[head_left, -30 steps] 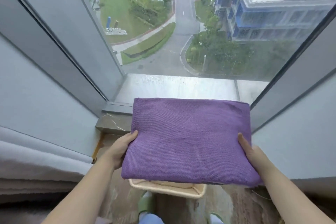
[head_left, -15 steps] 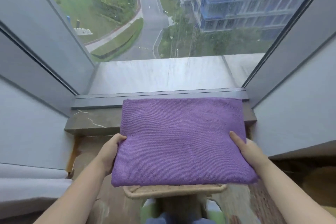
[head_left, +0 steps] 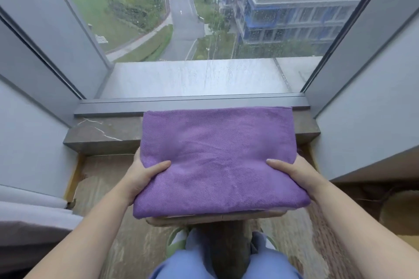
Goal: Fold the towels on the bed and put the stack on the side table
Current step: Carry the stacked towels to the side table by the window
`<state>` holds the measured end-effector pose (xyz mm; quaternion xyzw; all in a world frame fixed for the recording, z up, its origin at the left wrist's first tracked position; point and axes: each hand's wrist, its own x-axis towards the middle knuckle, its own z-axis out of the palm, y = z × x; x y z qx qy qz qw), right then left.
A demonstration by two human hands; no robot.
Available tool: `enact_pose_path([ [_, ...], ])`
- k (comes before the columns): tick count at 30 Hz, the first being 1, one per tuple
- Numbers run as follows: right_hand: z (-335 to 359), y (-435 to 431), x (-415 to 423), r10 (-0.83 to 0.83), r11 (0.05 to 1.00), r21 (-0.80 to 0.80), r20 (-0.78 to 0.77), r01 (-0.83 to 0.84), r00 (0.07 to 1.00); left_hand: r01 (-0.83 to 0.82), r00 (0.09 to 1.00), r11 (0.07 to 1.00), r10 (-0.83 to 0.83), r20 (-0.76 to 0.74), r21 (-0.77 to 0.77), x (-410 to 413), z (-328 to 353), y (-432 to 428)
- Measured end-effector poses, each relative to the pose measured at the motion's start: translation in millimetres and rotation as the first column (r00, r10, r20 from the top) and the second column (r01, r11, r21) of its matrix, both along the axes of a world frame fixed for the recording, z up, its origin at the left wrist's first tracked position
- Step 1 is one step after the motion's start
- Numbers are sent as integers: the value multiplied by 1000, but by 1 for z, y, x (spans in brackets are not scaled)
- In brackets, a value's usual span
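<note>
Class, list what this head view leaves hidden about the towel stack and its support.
Head view:
- Towel count: the purple towel covers any layers beneath.
- Side table: only its front rim shows; the towel hides the top.
- Left hand and right hand: fingers hidden under the towel's edges; thumbs show.

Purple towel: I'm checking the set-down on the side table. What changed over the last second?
The left hand and right hand slid along the towel from its side edges to its near corners, thumbs now on top. The towel appears lower, close over the table. It stayed folded flat, held by both hands.
</note>
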<state>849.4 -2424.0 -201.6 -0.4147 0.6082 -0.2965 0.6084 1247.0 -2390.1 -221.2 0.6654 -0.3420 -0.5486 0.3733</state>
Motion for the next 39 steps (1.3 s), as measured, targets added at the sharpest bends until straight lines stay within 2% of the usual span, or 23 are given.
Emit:
enact_pose_path([
  [2,-7,-7,8,21,1000,13,-105,-19,994,-16,992,999,19,124,-30,-3,-8,-1],
  [5,-22,-16,20,38,999,-3,-228,-40,973,-24,974,998,38,223,-65,-10,-24,-5],
  [12,-66,-19,42,3,992,-116,-339,-45,941,43,937,996,-11,349,-84,-38,-69,-17],
  [18,-125,-24,46,51,999,17,-398,-48,916,61,949,995,-82,305,78,-48,-126,-29],
  [23,-168,-35,48,81,994,100,-446,-40,892,56,955,988,-94,280,141,-50,-165,-41],
  [27,-194,-51,50,121,987,143,-415,-67,902,33,960,986,-76,270,163,-54,-194,-45],
  [34,-231,-42,55,138,978,195,-374,-68,917,73,962,958,-140,233,276,-54,-227,-40],
  [39,-248,-52,55,163,970,230,-345,-85,925,75,966,956,-141,218,282,-50,-246,-47],
])
